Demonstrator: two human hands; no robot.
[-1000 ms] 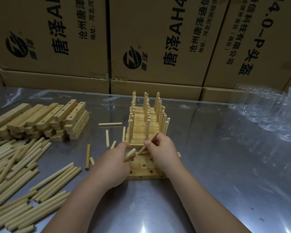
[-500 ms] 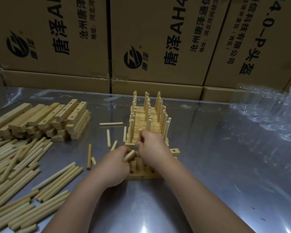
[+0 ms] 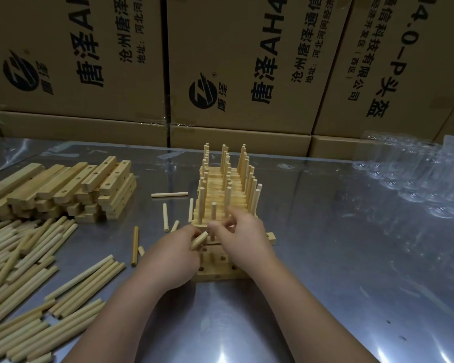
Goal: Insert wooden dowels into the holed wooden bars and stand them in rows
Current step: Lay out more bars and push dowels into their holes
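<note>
Over holed bars (image 3: pixel 215 269), left hand (image 3: pixel 172 258) grips dowel (image 3: pixel 199 239)

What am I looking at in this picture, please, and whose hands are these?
There is no machine here: a person works with bare hands, filmed by one camera worn on the head that looks forward and down.

On the metal table a stack of holed bars lies at the left, with loose dowels in front of it. In the middle, finished bars stand in rows with their dowels upright. Cardboard boxes stand behind, and clear plastic lies at the right.

The left hand grips a short dowel. The right hand is at an upright dowel set in the near bars. Its fingers are too blurred to tell whether they pinch it.
</note>
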